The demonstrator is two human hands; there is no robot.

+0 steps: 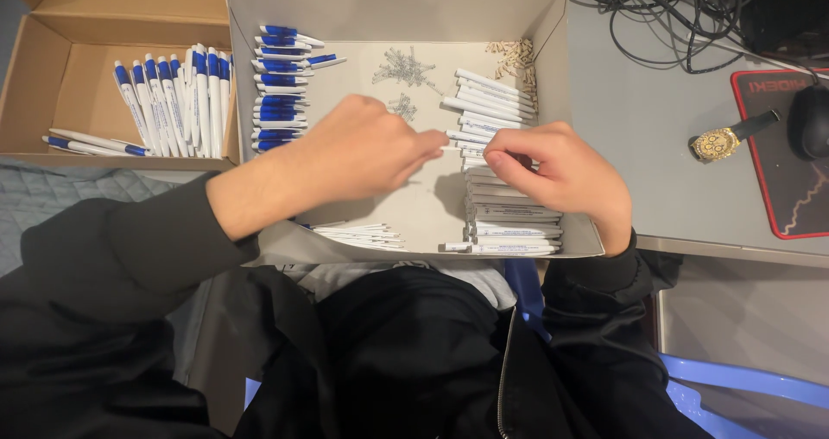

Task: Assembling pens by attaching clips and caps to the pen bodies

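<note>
My left hand [363, 150] and my right hand [557, 171] meet over an open cardboard box [553, 25], fingertips nearly touching. Between them they pinch a thin white pen part [455, 145]; which hand carries it I cannot tell exactly. Under my right hand lies a column of white pen barrels [509, 219]. A stack of blue pen caps [278, 89] fills the box's left side. Small metal springs [404, 68] lie at the back, beside a heap of tiny tan parts [516, 57]. Thin white refills [358, 232] rest near the front wall.
A second cardboard box [52, 68] at the left holds finished blue-and-white pens [177, 102]. On the grey desk to the right lie a gold wristwatch [721, 141], a black mouse [812, 120] on a red-edged mat, and tangled black cables [665, 12].
</note>
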